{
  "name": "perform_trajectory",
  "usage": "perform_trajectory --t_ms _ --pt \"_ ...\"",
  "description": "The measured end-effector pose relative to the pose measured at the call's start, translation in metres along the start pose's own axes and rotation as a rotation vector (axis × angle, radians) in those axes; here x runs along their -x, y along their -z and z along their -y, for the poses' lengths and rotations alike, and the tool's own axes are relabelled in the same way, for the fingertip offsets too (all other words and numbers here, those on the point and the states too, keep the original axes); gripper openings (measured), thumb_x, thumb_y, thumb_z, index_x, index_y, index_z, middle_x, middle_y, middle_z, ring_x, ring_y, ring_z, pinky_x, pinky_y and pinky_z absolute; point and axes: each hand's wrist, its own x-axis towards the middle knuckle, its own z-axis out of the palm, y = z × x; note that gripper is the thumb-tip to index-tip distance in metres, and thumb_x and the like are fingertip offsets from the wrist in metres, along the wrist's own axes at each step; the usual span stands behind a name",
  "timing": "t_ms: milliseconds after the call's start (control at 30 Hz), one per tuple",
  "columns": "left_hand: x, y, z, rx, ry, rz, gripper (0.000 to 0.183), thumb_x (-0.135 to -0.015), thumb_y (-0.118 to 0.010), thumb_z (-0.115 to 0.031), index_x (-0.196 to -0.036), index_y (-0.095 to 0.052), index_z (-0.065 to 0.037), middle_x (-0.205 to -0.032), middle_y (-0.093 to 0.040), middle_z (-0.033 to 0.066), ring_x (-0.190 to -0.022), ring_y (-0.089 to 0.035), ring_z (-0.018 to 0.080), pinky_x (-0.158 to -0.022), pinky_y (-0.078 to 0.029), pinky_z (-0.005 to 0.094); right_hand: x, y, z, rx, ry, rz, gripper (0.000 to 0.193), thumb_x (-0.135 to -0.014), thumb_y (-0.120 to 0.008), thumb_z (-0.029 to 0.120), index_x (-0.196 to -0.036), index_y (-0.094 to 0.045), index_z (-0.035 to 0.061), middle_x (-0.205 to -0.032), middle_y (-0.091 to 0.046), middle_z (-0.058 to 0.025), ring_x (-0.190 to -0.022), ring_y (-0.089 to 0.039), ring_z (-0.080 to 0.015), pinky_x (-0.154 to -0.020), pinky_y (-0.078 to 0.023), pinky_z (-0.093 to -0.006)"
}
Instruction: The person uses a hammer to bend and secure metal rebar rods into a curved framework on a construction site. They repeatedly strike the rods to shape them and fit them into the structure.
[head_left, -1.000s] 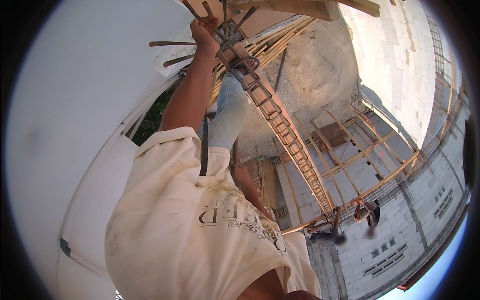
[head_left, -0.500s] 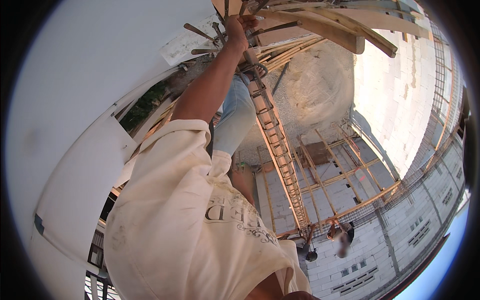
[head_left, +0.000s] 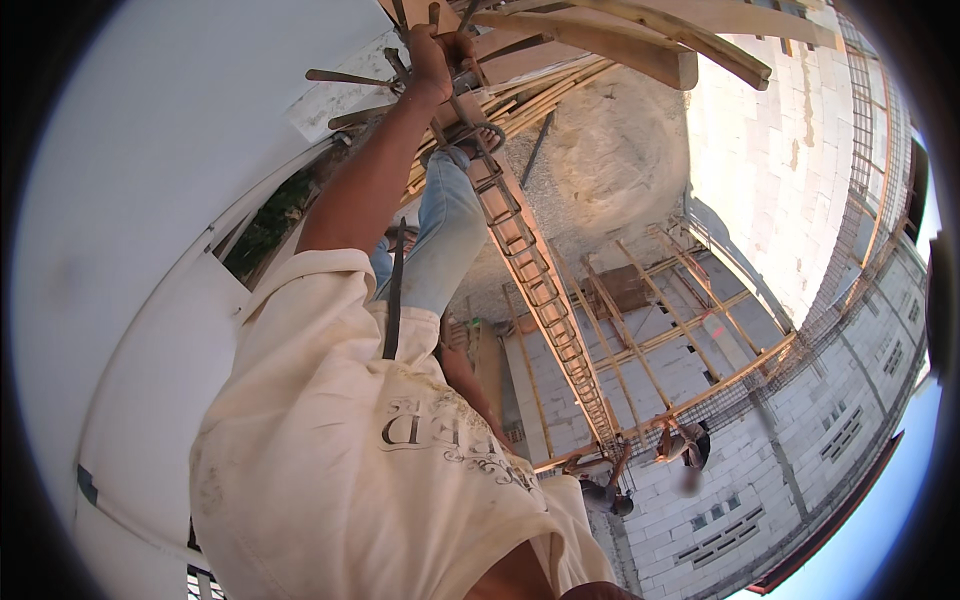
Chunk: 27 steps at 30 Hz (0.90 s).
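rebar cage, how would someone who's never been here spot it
From the pale shirt, look up and right to the long board slanting down toward the grey block wall. The rebar cage runs along it. Unlike the wooden poles nearby, it resembles a dark ladder.

And there's the lettering [head_left: 430, 433], spread across the front of the cream shirt [head_left: 300, 460] the wearer has on! Dark, ornate capitals, and they're running upside down from up here! A smaller row [head_left: 408, 407] sits just above the big ones, faint and hard to make out, with curling scrollwork [head_left: 474, 457] just beneath. Over to the right, folds bunch the fabric and break up the remaining characters!
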Motion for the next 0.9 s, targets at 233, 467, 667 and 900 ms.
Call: perform_trajectory --t_ms 233,467,667,900 --pt "0.000 0.000 0.004 -0.029 -0.029 0.050 0.055 -0.079 -0.028 -0.047 -0.064 -0.056 -0.001 -0.058 -0.053 0.0109 -0.053 -0.049 0.0233 -0.059 -0.041 0.0360 0.008 -0.004 -0.002 0.007 -0.008 0.007 0.052 -0.082 -0.053 0.039 -0.097 -0.062 -0.0105 -0.092 -0.064 -0.0310 -0.093 -0.062 -0.0425 -0.081 -0.047 -0.0440" --pt "-0.014 0.022 0.002 -0.091 0.039 0.225 0.053 -0.079 -0.028 -0.044 -0.068 -0.055 0.000 -0.059 -0.053 0.0142 -0.065 -0.049 0.0266 -0.068 -0.040 0.0365 0.007 -0.023 0.009 -0.090 -0.008 -0.051 0.053 -0.082 -0.053 0.040 -0.097 -0.063 -0.0104 -0.092 -0.063 -0.0312 -0.093 -0.062 -0.0430 -0.081 -0.047 -0.0442" --pt "-0.017 0.027 0.001 -0.055 0.074 0.227 0.049 -0.077 -0.031 -0.043 -0.070 -0.054 0.000 -0.064 -0.053 0.0137 -0.065 -0.050 0.0275 -0.069 -0.040 0.0375 -0.008 -0.033 -0.003 0.051 0.107 -0.005 0.064 -0.080 -0.048 0.051 -0.087 -0.065 -0.0098 -0.092 -0.061 -0.0341 -0.093 -0.060 -0.0458 -0.085 -0.046 -0.0458" --pt "-0.008 0.023 -0.004 -0.079 0.033 0.168 0.046 -0.078 -0.032 -0.039 -0.072 -0.053 0.001 -0.067 -0.053 0.0141 -0.067 -0.052 0.0296 -0.072 -0.042 0.0409 -0.029 -0.046 -0.017 -0.070 0.019 0.025 0.064 -0.080 -0.048 0.049 -0.098 -0.062 -0.0114 -0.102 -0.059 -0.0353 -0.106 -0.056 -0.0453 -0.091 -0.043 -0.0451"
